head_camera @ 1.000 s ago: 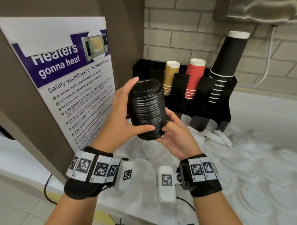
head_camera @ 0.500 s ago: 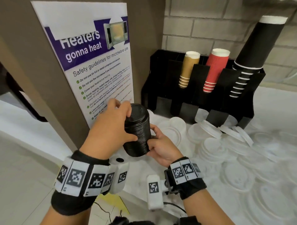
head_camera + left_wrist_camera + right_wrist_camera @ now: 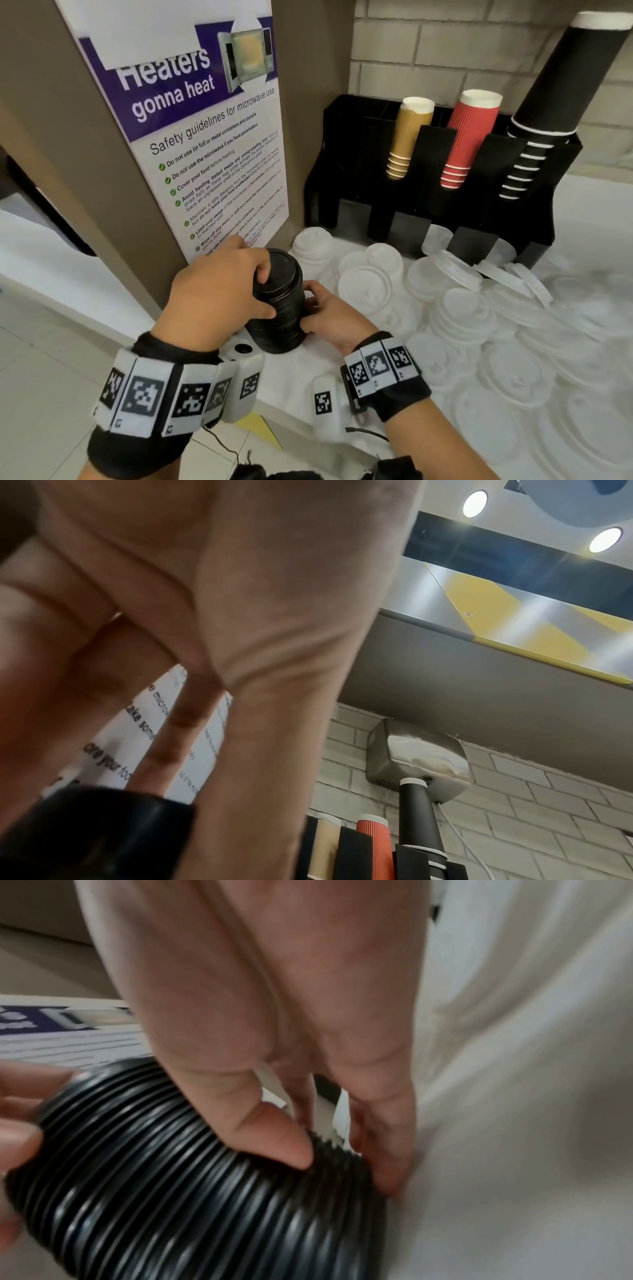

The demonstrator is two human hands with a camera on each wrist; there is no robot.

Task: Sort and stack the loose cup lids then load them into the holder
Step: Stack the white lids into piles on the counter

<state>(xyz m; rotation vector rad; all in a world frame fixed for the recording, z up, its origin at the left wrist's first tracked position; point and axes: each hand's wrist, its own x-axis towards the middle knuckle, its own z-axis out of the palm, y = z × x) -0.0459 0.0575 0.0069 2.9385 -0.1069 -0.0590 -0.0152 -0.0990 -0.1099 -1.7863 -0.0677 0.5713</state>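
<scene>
A tall stack of black ribbed cup lids [image 3: 279, 305] stands near the counter's front left corner. My left hand [image 3: 236, 291] grips it from the top and left side, fingers curled over the upper rim. My right hand [image 3: 325, 313] grips its lower right side, thumb and fingers pinching the ribs [image 3: 192, 1172]. The black stack's top [image 3: 89, 829] shows under my left palm. The black holder [image 3: 442, 192] stands at the back with tan, red and black paper cups in its upper slots. Several loose white lids [image 3: 459, 308] are scattered over the counter to the right.
A brown cabinet side with a microwave safety poster [image 3: 205, 137] rises just left of the stack. The counter's front edge [image 3: 291, 411] runs below my wrists, with tiled floor beyond. A brick wall [image 3: 445, 51] backs the holder. A small stack of white lids [image 3: 313, 251] stands behind the black stack.
Both hands have brought the black lid stack down from in front of the holder to the counter's front left corner. My left hand has shifted up over the stack's top.
</scene>
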